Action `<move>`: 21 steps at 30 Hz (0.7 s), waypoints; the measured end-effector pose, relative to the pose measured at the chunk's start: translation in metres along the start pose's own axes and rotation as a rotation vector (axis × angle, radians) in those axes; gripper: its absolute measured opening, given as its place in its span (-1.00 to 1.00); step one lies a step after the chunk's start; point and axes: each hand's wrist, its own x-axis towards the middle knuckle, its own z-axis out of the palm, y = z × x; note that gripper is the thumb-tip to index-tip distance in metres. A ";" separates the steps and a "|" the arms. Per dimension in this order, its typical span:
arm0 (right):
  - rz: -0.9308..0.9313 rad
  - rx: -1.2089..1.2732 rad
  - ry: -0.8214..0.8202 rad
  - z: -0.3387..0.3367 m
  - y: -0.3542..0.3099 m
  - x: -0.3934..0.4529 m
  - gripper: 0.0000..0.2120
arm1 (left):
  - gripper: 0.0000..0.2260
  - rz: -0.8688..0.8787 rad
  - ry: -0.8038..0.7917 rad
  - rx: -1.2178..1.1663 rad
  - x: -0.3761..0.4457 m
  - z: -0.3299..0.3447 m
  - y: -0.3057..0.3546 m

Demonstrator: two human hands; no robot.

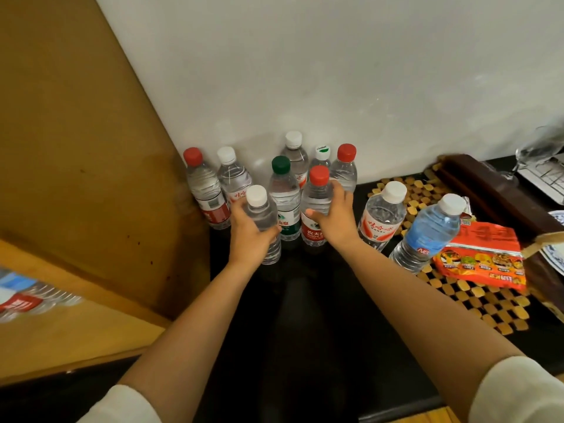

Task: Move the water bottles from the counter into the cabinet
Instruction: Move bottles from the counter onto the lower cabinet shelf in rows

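Several water bottles stand on the black counter (305, 300) against the white wall. My left hand (248, 232) is wrapped around a clear, label-free bottle with a white cap (262, 221). My right hand (335, 218) grips a red-capped bottle with a red label (316, 203). Between them stands a green-capped bottle (283, 193). Further right are a white-capped bottle with a red and white label (383, 215) and a blue-tinted bottle (427, 236). At the lower left, inside the wooden cabinet (76, 325), bottles (27, 297) lie blurred.
A woven bamboo mat (476, 300) covers the right of the counter, with a red snack packet (485, 257) on it. A dark wooden box (488, 190), a wine glass (534, 154) and a blue-patterned plate (557, 218) sit at the far right. A brown panel (76, 132) rises at the left.
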 end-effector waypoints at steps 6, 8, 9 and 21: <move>-0.071 -0.031 -0.054 -0.003 -0.001 -0.015 -0.42 | -0.27 0.008 -0.063 -0.001 -0.023 -0.013 -0.005; -0.125 -0.100 -0.091 -0.004 0.001 -0.025 -0.40 | -0.30 0.009 -0.085 -0.004 -0.035 -0.019 -0.007; -0.145 -0.121 -0.106 -0.005 0.002 -0.030 -0.39 | -0.30 0.013 -0.088 -0.007 -0.042 -0.022 -0.007; -0.118 -0.084 -0.227 0.019 0.008 -0.138 -0.35 | -0.29 0.070 -0.246 0.056 -0.130 -0.082 -0.027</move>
